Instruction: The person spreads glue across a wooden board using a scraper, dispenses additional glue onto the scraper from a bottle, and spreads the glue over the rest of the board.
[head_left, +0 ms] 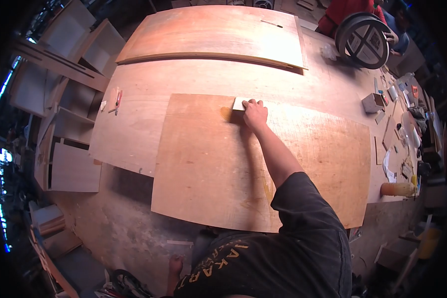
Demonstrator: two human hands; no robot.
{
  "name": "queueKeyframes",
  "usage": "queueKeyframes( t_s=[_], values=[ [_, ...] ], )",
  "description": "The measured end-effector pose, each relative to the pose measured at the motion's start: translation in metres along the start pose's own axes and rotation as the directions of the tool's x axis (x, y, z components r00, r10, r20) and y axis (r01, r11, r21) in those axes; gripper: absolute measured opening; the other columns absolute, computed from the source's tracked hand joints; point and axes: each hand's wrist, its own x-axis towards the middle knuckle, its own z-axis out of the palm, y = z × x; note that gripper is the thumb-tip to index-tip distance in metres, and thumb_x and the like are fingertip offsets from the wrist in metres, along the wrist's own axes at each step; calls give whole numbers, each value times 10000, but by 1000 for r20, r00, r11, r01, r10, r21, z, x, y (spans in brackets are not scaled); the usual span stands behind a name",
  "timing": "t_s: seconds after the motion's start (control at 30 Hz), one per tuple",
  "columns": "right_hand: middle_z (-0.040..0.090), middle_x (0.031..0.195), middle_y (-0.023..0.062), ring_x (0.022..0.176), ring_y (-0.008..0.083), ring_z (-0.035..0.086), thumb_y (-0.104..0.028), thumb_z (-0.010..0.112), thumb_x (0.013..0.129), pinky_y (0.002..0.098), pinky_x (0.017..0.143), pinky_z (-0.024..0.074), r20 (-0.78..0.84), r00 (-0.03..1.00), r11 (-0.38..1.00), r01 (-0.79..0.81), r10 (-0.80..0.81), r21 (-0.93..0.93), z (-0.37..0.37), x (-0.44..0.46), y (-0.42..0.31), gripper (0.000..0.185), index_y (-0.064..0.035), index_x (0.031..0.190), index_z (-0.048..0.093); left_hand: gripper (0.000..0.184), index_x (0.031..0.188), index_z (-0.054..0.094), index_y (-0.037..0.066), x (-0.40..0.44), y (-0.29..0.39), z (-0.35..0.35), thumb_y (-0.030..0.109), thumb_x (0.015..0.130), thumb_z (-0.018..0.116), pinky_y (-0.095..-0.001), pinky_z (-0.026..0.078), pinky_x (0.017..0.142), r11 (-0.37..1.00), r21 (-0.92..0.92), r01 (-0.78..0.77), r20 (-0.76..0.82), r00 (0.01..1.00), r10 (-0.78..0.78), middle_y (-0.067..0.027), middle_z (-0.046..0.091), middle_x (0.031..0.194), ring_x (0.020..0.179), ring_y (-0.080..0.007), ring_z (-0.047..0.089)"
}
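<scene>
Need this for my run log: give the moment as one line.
right grip: holding block | block: on board, beside yellow patch | left grip: low, load unclear

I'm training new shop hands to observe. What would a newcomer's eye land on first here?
Likely the right hand holding a pale block at the far edge of the tan sheet, centre, beside an amber patch. Next, perhaps, the round black frame at upper right, near a person in red.

1 amber wooden sheet (203, 164), 1 pale flat tool (239, 104), 1 black reel (362, 41), 1 orange bottle (396, 189).
</scene>
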Motion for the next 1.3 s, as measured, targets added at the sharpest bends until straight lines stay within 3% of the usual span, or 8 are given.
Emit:
queueKeyframes(
  t_s=[0.23,0.43,0.57,0.7,0.83,1.03,1.13,1.3],
  values=[
    [735,1196,88,1128,368,667,-91,534,905,465,914,594,58,996,997,61,-64,53,2,2,12,383,-220,1155,793,466,1217,666,-75,25,-34,-13,302,949,729,-495,529,942,882,335,-330,195,941,278,-287,733,1110,1084,-437,702],
    [752,1248,88,1162,284,708,-114,586,867,410,942,596,344,937,998,67,-66,8,-23,-49,32,458,-261,1257,775,493,1265,652,-58,70,-52,-3,330,967,712,-481,507,1026,961,238,-142,95,988,123,-285,691,1249,1190,-447,656],
    [754,1255,72,1151,290,708,-112,654,781,396,960,587,515,857,999,-7,25,-38,-60,-143,30,561,-278,1309,751,620,1380,592,-83,91,-16,-22,374,979,716,-435,477,1095,962,243,-126,230,971,69,-283,668,1340,1281,-382,636],
    [755,1255,97,1137,297,715,-115,688,758,398,957,588,539,842,1000,-10,21,-22,-56,-256,43,603,-290,1333,738,633,1378,585,-114,117,0,-46,340,965,740,-410,507,1063,917,232,-325,212,937,279,-279,685,1318,1239,-341,672],
    [751,1268,57,1172,274,702,-148,728,746,398,963,586,548,835,998,-55,58,-22,-59,-375,42,588,-269,1321,744,637,1400,574,-102,148,-8,-79,334,964,734,-403,496,1076,913,253,-320,259,932,255,-270,683,1322,1241,-346,666],
    [754,1219,134,1155,336,693,-10,551,755,413,974,559,555,828,996,-93,77,2,-67,-523,24,596,-213,1270,772,643,1423,581,-69,195,-36,-113,353,958,719,-455,433,1152,887,369,-278,319,934,159,-289,565,1487,1392,-378,551],
    [749,1205,160,1150,310,702,50,511,731,400,984,550,303,951,963,-141,68,228,-81,-557,18,627,-167,1259,770,639,1415,587,-72,191,-30,-122,355,959,719,-458,409,1175,841,452,-298,314,935,163,-287,558,1496,1405,-391,537],
    [757,1142,83,1109,211,708,60,571,927,381,918,588,124,946,494,-265,300,828,-93,-501,23,373,-16,1261,719,621,1398,601,-75,190,-19,-126,335,952,738,-442,448,1141,840,398,-370,342,909,238,-286,618,1424,1361,-393,579]
  ],
)
